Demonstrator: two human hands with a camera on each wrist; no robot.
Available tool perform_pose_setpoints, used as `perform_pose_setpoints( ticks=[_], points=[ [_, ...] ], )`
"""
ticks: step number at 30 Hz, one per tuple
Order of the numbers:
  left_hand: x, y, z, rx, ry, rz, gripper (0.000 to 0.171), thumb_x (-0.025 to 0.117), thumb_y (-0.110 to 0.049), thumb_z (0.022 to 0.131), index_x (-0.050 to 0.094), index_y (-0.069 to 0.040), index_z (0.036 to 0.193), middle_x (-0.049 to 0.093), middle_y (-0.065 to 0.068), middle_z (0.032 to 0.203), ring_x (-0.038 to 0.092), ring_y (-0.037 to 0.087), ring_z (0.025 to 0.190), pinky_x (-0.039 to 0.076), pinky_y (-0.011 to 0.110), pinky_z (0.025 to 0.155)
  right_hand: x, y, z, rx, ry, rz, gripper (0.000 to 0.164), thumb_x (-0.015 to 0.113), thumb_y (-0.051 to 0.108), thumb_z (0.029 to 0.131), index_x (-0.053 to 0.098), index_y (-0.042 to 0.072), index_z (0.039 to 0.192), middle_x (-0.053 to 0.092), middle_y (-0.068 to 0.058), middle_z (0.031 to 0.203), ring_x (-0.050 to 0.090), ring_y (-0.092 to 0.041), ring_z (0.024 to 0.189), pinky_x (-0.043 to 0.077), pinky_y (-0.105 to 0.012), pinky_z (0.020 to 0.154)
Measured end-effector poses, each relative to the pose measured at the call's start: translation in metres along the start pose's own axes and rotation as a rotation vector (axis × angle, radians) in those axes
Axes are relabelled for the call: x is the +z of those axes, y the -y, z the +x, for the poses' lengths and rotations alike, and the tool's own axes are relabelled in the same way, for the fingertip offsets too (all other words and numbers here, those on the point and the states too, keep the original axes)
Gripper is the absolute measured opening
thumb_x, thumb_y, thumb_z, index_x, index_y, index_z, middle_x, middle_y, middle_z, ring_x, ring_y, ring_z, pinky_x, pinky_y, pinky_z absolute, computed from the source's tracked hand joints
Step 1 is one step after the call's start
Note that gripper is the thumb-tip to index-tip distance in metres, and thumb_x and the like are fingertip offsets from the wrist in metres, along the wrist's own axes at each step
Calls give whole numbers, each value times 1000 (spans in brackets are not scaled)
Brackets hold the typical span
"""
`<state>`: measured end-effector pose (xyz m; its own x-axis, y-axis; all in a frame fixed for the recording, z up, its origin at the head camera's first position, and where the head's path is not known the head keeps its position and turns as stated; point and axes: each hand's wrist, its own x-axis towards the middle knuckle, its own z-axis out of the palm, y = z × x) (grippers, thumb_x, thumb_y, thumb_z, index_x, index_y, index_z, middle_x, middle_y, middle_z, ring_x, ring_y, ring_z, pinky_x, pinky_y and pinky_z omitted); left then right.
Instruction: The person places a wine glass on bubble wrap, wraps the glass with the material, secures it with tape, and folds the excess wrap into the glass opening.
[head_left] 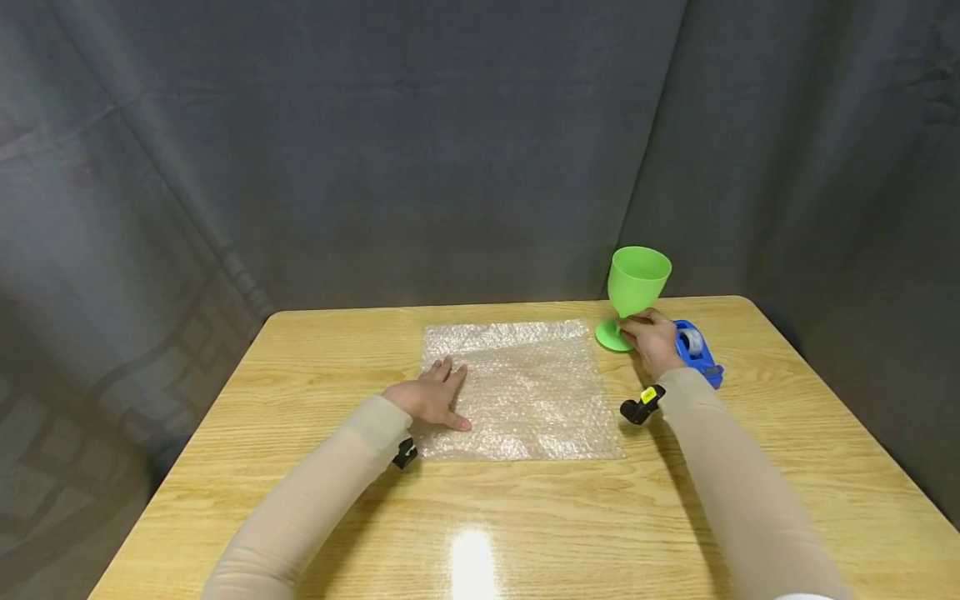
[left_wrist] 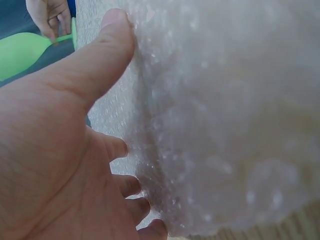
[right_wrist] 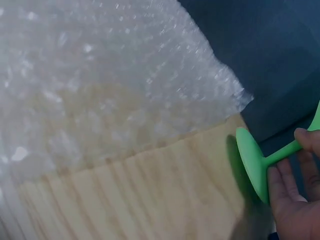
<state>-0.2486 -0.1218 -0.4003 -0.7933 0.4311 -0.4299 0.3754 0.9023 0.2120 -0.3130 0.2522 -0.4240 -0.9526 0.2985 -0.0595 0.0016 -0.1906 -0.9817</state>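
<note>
A sheet of clear bubble wrap (head_left: 525, 392) lies flat in the middle of the wooden table. My left hand (head_left: 433, 398) rests on its left part, fingers spread and straight; the left wrist view shows the thumb and fingertips against the bubble wrap (left_wrist: 225, 110). Toward the back right, my right hand (head_left: 651, 337) pinches the stem of a green plastic goblet (head_left: 637, 279). The goblet is upright, its round foot (right_wrist: 252, 165) close to the table by the sheet's right edge. Whether the foot touches the table I cannot tell.
A blue tape dispenser (head_left: 697, 354) with a roll of tape stands just right of my right hand. Behind the table's back edge hangs a dark grey curtain (head_left: 450, 167). The wooden table (head_left: 570, 525) extends toward me in front of the sheet.
</note>
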Motion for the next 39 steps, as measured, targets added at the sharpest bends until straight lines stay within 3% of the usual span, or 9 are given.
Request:
perform_pose_setpoints(
  ticks=[4, 14, 21, 29, 39],
  points=[
    [0, 0, 0, -1, 2, 0, 105, 64, -58, 83, 4, -12, 156, -7, 21, 160, -3, 37, 148, 9, 51, 120, 0, 12, -3, -29, 66, 0, 20, 63, -9, 88, 56, 10, 91, 64, 9, 76, 64, -2, 73, 55, -17, 74],
    [-1, 0, 0, 5, -3, 13, 106, 64, -59, 83, 4, -11, 156, -7, 21, 160, -2, 37, 148, 9, 50, 119, 10, 49, -23, -59, 262, 164, 24, 58, -16, 87, 63, 8, 86, 68, 1, 81, 70, -8, 77, 56, -20, 76],
    [0, 0, 1, 0, 5, 12, 106, 64, -59, 83, 3, -12, 156, -8, 21, 160, -3, 37, 148, 8, 50, 119, 22, 61, -45, -11, 342, 54, 24, 63, -11, 87, 66, 12, 85, 69, 2, 81, 70, -8, 79, 56, -22, 79],
    [0, -1, 0, 2, 8, 9, 106, 64, -59, 83, 3, -11, 156, -7, 21, 160, -3, 37, 148, 8, 49, 120, 35, 60, -69, 9, 451, -32, 32, 62, -11, 87, 70, 21, 89, 71, 4, 85, 70, -7, 83, 56, -22, 80],
    [-1, -2, 1, 10, 5, 6, 105, 65, -57, 84, 6, -9, 156, -6, 23, 160, -1, 38, 148, 9, 49, 120, 39, 56, -84, 43, 527, -32, 36, 62, -13, 86, 69, 22, 90, 70, 3, 90, 69, -8, 85, 56, -23, 81]
  ],
)
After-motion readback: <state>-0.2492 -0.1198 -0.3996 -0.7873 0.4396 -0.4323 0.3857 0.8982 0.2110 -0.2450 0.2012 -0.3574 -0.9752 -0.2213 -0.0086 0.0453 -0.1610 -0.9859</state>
